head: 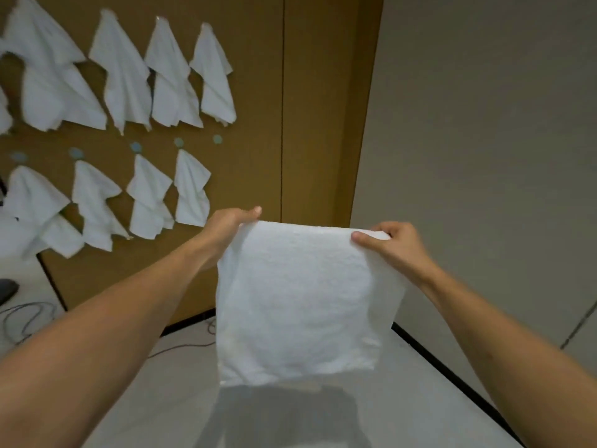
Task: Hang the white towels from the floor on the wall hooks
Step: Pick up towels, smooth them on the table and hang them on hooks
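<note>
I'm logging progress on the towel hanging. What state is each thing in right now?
Held towel: off the floor, spread flat, hanging from its top edge.
Left hand: shut on the towel's top left corner.
Right hand: shut on the top right corner.
Hung towels: two rows draped on the brown wall.
Empty hook: free, right end of the lower row.

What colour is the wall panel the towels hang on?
Brown, like cardboard or cork; the wall panel shows in the head view.
</note>
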Demonstrator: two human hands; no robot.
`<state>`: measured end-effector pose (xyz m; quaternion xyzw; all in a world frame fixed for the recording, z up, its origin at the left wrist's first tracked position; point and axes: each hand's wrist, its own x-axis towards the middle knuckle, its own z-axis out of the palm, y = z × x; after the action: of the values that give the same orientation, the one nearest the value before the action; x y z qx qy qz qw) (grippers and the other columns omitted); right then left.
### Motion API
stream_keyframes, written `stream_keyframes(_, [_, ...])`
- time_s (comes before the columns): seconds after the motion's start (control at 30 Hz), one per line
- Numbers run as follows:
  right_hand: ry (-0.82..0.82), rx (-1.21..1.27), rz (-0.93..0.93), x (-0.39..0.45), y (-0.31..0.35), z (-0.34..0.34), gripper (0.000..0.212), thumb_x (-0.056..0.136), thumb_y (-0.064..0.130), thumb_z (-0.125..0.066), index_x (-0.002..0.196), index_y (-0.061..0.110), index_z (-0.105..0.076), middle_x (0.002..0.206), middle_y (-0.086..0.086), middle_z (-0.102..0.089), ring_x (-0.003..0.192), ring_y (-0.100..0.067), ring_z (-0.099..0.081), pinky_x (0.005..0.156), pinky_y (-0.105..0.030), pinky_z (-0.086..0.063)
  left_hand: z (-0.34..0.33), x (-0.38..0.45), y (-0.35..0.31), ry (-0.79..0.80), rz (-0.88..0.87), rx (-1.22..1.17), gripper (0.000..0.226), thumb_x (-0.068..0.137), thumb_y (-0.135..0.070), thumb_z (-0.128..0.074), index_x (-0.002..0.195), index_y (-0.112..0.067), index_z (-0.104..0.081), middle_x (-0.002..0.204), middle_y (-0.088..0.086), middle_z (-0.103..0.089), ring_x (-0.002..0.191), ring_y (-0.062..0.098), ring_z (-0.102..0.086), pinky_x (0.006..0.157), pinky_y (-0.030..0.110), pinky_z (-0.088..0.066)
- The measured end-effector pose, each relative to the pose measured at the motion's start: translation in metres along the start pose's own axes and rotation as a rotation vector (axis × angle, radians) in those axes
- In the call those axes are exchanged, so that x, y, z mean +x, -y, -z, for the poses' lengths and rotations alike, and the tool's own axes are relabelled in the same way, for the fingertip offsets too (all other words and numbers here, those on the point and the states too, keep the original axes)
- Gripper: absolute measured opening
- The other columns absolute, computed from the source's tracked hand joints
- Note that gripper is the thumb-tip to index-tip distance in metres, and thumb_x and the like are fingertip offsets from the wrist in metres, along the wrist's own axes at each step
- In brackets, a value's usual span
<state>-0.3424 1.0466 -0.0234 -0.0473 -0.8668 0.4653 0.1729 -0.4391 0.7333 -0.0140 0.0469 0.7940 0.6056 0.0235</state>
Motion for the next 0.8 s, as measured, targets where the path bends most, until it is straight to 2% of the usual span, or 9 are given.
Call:
stream_keyframes(0.07, [0.097,0.021,0.04,0.058,-0.001,-0.023,0.027,0.07,0.046,-0.085,0.071,0.021,-0.074,0.073,0.009,-0.072,0.068,-0.008,-0.068,0.057,-0.021,-0.05,0.012,0.041,-0.001,0.038,-0.01,0.082,0.043,0.062,-0.049,-0.086,0.088,-0.017,-0.075,0.09,0.0,-0.075,0.087,0.018,-0.071,0.074,0.031,-0.053])
stream_keyframes(0.13, [0.147,0.024,0.077,0.117,-0.001,-0.044,0.021,0.072,0.041,-0.085,0.073,0.022,-0.076,0.079,0.007,-0.073,0.075,-0.012,-0.069,0.063,-0.027,-0.052,0.022,0.083,-0.003,0.003,0.0,0.212,0.046,0.054,-0.044,-0.092,0.088,-0.018,-0.075,0.088,0.001,-0.074,0.084,0.018,-0.07,0.068,0.027,-0.051])
stream_keyframes(0.27, [0.224,-0.033,0.141,0.224,0.006,-0.088,0.018,0.08,0.035,-0.079,0.073,0.02,-0.071,0.078,0.005,-0.069,0.075,-0.014,-0.063,0.064,-0.027,-0.047,0.038,0.165,-0.003,-0.163,-0.081,0.365,0.036,0.061,-0.042,-0.09,0.078,-0.016,-0.073,0.075,-0.001,-0.067,0.072,0.015,-0.062,0.063,0.029,-0.044])
stream_keyframes(0.47, [0.303,-0.207,0.229,0.338,0.016,-0.172,0.013,0.097,0.027,-0.055,0.091,0.016,-0.056,0.089,-0.002,-0.059,0.08,-0.017,-0.054,0.066,-0.03,-0.042,0.061,0.27,0.011,-0.259,-0.132,0.519,0.018,0.083,-0.042,-0.073,0.086,-0.024,-0.076,0.085,0.0,-0.072,0.082,0.016,-0.066,0.077,0.04,-0.053])
stream_keyframes(0.6, [0.297,-0.335,0.274,0.407,0.027,-0.23,0.018,0.096,0.02,-0.045,0.095,0.015,-0.063,0.09,-0.003,-0.062,0.082,-0.019,-0.058,0.067,-0.033,-0.047,0.089,0.349,0.022,-0.302,-0.138,0.671,0.019,0.085,-0.04,-0.069,0.092,-0.024,-0.078,0.09,-0.003,-0.073,0.088,0.016,-0.064,0.08,0.034,-0.053])
stream_keyframes(0.73, [0.261,-0.388,0.262,0.472,0.039,-0.282,0.025,0.086,0.028,-0.05,0.089,0.011,-0.069,0.083,-0.01,-0.067,0.078,-0.027,-0.063,0.067,-0.037,-0.053,0.118,0.426,0.033,-0.284,-0.17,0.793,0.02,0.09,-0.028,-0.062,0.099,-0.015,-0.075,0.098,0.004,-0.071,0.097,0.022,-0.062,0.078,0.028,-0.046])
stream_keyframes(0.8, [0.27,-0.369,0.236,0.502,0.049,-0.304,0.029,0.088,0.042,-0.056,0.088,0.016,-0.071,0.083,-0.002,-0.069,0.079,-0.022,-0.064,0.071,-0.038,-0.054,0.135,0.463,0.039,-0.238,-0.193,0.805,0.019,0.092,-0.022,-0.058,0.097,-0.011,-0.073,0.098,0.009,-0.07,0.098,0.027,-0.063,0.079,0.029,-0.045])
